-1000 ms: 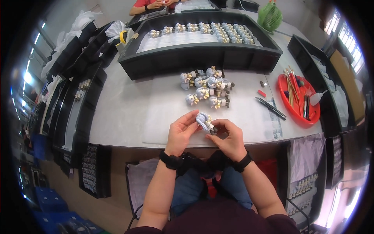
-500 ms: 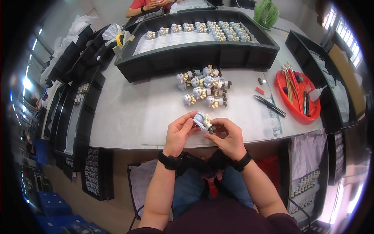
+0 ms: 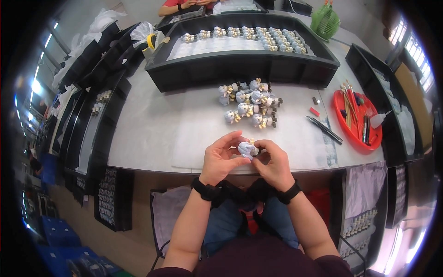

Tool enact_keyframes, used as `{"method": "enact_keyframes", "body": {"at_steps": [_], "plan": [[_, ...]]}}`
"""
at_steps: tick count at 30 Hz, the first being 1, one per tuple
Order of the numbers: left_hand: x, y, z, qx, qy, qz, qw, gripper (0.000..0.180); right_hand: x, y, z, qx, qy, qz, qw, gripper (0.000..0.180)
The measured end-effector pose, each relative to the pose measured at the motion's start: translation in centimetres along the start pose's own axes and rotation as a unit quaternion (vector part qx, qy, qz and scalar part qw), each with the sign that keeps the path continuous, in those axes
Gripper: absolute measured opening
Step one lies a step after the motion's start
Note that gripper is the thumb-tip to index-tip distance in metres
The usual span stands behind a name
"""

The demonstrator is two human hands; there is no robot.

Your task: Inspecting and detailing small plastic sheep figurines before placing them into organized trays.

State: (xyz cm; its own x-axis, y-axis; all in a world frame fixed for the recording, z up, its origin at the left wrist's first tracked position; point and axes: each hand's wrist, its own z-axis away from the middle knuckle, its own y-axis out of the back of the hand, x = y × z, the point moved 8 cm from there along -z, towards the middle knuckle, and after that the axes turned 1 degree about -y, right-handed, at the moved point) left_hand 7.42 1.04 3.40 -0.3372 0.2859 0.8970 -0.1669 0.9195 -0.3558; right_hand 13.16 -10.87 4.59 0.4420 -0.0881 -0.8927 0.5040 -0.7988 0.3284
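Between my two hands, just above the near edge of the table, is a small figurine with pale lilac hair. The back of its hair faces me, and a little yellow shows at its top. My left hand curls around its left side, thumb at the bottom and fingers at the far side. My right hand pinches the other side, hiding much of the body. Beyond my hands a loose pile of similar figurines, with white and yellow clothes and dark feet, lies on a white sheet.
A large black tray holding rows of figurines stands at the back. To the right are a red dish of brushes and pens, dark pens and a red block. A green fan and another person's hands are behind.
My hands have turned the figurine, so the back of its hair now faces me and its legs no longer show. My left thumb has come down below it. The view has shifted slightly.
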Motion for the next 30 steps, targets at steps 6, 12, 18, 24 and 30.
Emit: {"method": "enact_keyframes", "body": {"at_steps": [6, 12, 18, 24, 30], "plan": [[0.1, -0.1, 0.2, 0.004, 0.003, -0.005, 1.0, 0.055, 0.0, -0.1, 0.1, -0.003, 0.009, 0.021, 1.0, 0.032], [-0.6, 0.8, -0.1, 0.039, 0.068, -0.005, 0.997, 0.042, 0.6, 0.9, 0.3, 0.054, -0.014, -0.136, 0.989, 0.036], [-1.2, 0.1, -0.1, -0.001, 0.101, -0.021, 0.995, 0.033, 1.3, 0.9, 0.3, 0.028, -0.002, -0.178, 0.984, 0.038], [-1.8, 0.0, 0.2, -0.029, 0.106, -0.18, 0.978, 0.024, -0.4, 2.8, 0.6, 0.109, 0.128, -0.143, 0.975, 0.032], [-1.7, 0.5, 0.1, -0.014, 0.088, -0.252, 0.964, 0.024, 1.3, 9.2, 3.4, 0.104, 0.021, -0.329, 0.939, 0.03]]}}
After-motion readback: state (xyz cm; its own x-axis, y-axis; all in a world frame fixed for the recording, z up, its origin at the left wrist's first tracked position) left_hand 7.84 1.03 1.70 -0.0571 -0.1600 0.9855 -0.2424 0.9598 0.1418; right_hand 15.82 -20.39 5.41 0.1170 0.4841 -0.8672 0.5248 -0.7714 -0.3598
